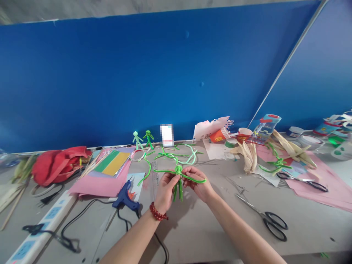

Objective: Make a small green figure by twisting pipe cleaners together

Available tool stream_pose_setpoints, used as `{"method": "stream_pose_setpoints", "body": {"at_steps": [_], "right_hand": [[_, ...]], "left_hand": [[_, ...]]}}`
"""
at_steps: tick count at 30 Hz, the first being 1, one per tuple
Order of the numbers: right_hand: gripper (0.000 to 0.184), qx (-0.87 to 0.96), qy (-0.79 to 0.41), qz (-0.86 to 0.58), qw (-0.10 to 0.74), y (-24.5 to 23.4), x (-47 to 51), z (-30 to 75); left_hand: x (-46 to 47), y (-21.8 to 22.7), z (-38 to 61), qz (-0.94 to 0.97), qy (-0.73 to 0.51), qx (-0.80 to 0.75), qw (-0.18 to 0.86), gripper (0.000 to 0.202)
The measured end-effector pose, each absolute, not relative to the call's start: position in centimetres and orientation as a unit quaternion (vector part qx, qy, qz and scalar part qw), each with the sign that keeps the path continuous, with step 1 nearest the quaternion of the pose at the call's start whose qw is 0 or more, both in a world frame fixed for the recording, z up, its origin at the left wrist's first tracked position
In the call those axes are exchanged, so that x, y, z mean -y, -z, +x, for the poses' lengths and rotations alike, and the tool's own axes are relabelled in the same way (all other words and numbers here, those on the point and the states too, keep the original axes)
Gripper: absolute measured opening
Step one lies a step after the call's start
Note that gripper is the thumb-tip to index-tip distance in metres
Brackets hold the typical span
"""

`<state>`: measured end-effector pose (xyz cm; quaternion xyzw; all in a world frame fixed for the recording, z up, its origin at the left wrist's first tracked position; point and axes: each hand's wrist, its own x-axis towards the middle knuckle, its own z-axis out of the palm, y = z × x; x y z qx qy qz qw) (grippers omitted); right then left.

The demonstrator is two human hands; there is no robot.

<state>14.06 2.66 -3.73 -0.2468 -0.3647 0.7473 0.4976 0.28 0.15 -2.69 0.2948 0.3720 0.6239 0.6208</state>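
Both my hands hold a green pipe-cleaner figure (pixel 178 175) above the grey table (pixel 209 227). My left hand (pixel 165 190), with a red bead bracelet at the wrist, pinches the figure's left side. My right hand (pixel 198 182) pinches the right side, where a green arm sticks out. The figure has a round knotted head, two spread arms and two legs that hang down. Behind it lie loose green pipe cleaners (pixel 181 156). Two small finished figures (pixel 143 139), one pale and one green, stand by the blue wall.
A blue glue gun (pixel 125 196) with its black cable lies left of my hands, beside pink paper (pixel 100 185) and coloured sheets. Black-handled scissors (pixel 268 218) lie at right, another pair (pixel 305 180) farther back. A red bag (pixel 59 165), power strip (pixel 41 225), paper cups and dried husks (pixel 249 156) are about.
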Motion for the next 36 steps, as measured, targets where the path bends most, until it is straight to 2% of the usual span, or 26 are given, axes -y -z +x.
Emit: {"method": "stream_pose_setpoints", "body": {"at_steps": [12,16,23,36], "right_hand": [[0.019,0.442,-0.735,-0.224,0.463,4.4,-2.2,13.8],[0.025,0.489,-0.678,-0.265,0.481,4.4,-2.2,13.6],[0.025,0.484,-0.636,-0.302,0.52,4.7,-2.3,13.5],[0.026,0.444,-0.67,-0.299,0.514,4.0,-2.1,13.4]], "left_hand": [[-0.2,2.3,0.1,0.303,-0.613,-0.37,0.629,0.023],[-0.2,2.2,0.0,0.301,-0.619,-0.38,0.618,0.026],[-0.2,2.1,0.0,0.307,-0.617,-0.364,0.627,0.022],[-0.3,2.3,0.1,0.342,-0.612,-0.364,0.613,0.018]]}}
